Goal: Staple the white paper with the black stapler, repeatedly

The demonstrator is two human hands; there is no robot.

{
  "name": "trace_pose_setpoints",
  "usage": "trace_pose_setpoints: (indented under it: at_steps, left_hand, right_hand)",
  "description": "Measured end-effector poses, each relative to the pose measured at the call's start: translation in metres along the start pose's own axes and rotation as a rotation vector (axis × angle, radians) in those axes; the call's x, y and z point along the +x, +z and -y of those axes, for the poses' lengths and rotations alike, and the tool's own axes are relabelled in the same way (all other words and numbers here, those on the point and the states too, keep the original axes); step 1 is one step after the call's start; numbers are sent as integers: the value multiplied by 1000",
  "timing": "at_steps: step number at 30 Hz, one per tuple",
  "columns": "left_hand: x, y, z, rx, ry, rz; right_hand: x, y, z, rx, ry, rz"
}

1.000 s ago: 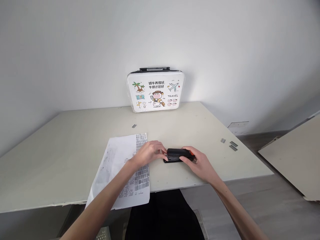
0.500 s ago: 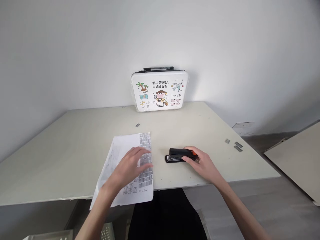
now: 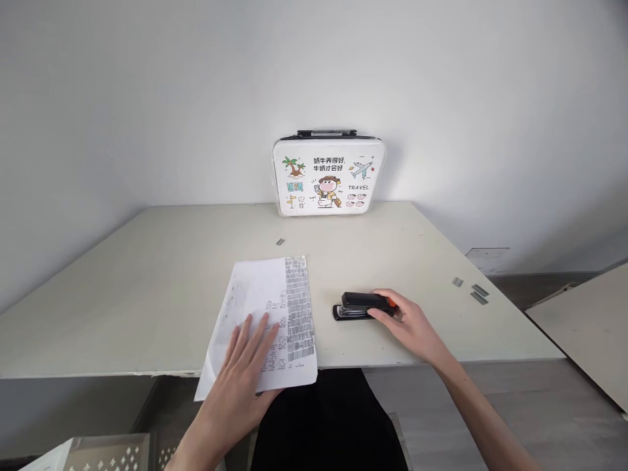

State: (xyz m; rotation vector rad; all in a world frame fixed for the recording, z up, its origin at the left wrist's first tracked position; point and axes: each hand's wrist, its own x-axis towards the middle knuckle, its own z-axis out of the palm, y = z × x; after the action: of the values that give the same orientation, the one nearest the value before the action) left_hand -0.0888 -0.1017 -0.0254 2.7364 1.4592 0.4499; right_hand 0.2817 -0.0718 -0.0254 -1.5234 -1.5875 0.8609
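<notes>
My left hand (image 3: 243,376) lies on the printed paper (image 3: 260,284), fingers spread flat over its lower half. Its thumb is at the paper's near edge, which overhangs the table front; whether the thumb is under the sheet I cannot tell. Dense grey strips of print run down the sheet's right side. To the right, a black stapler (image 3: 360,306) lies on the table with its front pointing left. My right hand (image 3: 407,324) is closed around its rear end, thumb on the near side, where a bit of orange shows.
A white cartoon case (image 3: 328,176) with a black handle stands against the wall at the table's back. Several small staple strips (image 3: 479,294) lie at the right, and another small strip (image 3: 280,242) is beyond the paper. Below left is a perforated basket (image 3: 110,451).
My left hand has come down toward the near edge and flattened onto the paper. My right hand still holds the stapler in place. The view has shifted slightly.
</notes>
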Motion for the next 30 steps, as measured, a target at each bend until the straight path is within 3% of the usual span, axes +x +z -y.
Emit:
trace_pose_setpoints:
  at_steps: [14, 30]
  left_hand:
    - [17, 10, -39, -50, 70, -64]
    - [39, 27, -63, -66, 85, -13]
  right_hand:
    - [-2, 1, 7, -45, -38, 31]
    - [-4, -10, 7, -131, -35, 97]
